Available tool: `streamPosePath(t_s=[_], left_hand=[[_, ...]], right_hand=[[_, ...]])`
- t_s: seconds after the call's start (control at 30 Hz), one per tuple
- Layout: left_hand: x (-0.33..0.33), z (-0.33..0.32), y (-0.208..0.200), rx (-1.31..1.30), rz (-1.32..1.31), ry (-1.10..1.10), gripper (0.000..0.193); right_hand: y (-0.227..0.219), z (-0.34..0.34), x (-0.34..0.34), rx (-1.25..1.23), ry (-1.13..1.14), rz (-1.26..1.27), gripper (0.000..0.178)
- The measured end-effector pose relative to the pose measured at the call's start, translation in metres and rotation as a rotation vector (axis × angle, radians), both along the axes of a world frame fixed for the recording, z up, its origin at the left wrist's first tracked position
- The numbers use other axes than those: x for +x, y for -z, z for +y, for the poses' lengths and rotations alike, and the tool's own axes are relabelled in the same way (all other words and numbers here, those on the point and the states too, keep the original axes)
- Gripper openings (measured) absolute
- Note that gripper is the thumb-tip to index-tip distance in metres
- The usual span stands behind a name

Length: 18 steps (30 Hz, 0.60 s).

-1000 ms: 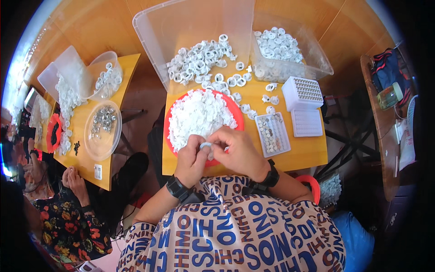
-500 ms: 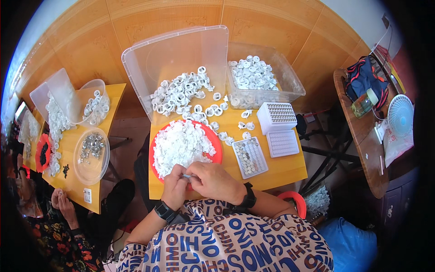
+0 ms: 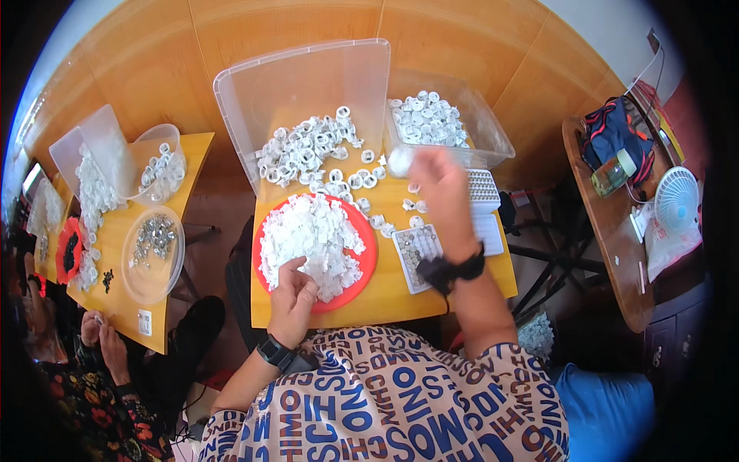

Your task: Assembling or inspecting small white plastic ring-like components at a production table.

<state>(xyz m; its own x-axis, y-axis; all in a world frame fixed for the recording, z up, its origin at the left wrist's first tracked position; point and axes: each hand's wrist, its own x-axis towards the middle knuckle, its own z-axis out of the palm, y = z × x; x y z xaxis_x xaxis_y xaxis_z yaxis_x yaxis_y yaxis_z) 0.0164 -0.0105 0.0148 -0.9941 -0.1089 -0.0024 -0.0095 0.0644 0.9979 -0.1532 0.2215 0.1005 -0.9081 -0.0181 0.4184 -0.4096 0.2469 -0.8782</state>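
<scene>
Far out over the table, my right hand is closed on a white round plastic part, blurred by motion, in front of the clear bin. My left hand rests at the near edge of a red round tray, fingers loosely apart, touching or close to the pile of small white plastic pieces. I make out nothing held in it. White ring-shaped parts lie heaped behind the tray, against an upright clear plastic lid.
A tray of small round metal pieces lies right of the red tray, beside a white block of metal pieces. At the left table a co-worker's hands hold something small. A side table with a fan stands right.
My hands have parted. The right one has swung forward and right from the red tray toward the bin, carrying a white round part. The left has stayed by the pile, its fingers loosened.
</scene>
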Motion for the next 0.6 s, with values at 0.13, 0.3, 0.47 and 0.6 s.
streamPosePath(t_s=[0.13, 0.3, 0.47, 0.6], left_hand=[[-0.001, -0.001, -0.003, -0.007, 0.020, 0.020, 0.038], [0.000, -0.004, 0.003, 0.005, 0.043, 0.030, 0.038], [0.000, -0.002, 0.002, -0.020, 0.043, 0.068, 0.037], [0.001, 0.000, 0.000, 0.017, 0.029, 0.055, 0.036]], right_hand=[[-0.030, 0.031, -0.034, -0.001, 0.183, 0.105, 0.019], [-0.002, 0.040, -0.022, 0.220, 0.136, -0.036, 0.017], [0.052, 0.038, -0.026, 0.832, 0.049, -0.027, 0.021], [0.076, 0.035, -0.033, 1.014, 0.046, 0.022, 0.025]])
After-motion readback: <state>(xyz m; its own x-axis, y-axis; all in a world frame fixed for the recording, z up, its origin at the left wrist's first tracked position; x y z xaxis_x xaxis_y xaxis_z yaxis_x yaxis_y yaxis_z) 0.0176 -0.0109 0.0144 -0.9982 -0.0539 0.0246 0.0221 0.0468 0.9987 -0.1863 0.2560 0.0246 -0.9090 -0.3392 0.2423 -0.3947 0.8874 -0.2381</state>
